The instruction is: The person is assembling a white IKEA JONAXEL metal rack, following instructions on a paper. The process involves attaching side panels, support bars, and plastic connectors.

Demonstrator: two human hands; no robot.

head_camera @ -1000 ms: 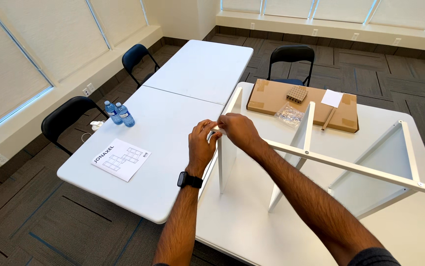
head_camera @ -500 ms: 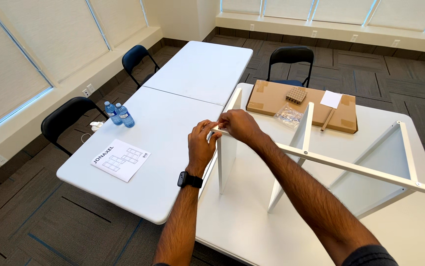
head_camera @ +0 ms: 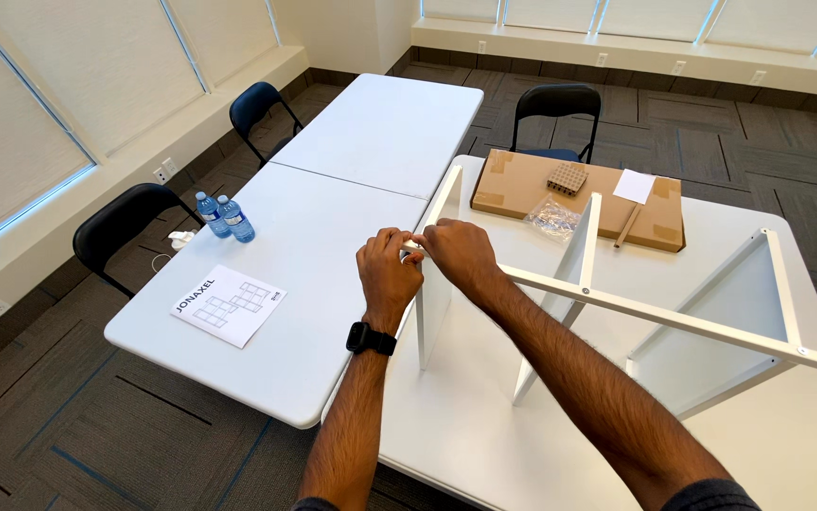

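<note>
Head view: fingers hide white frame's corner.

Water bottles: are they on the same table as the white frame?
No, the two water bottles stand on the left table, while the white frame sits on the right table.

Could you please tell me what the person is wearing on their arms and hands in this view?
The left hand is bare, with a black square-faced smartwatch on a black strap at its wrist. The right hand is bare too, no rings visible; a dark grey sleeve edge shows near the elbow. Both forearms are uncovered.
</note>
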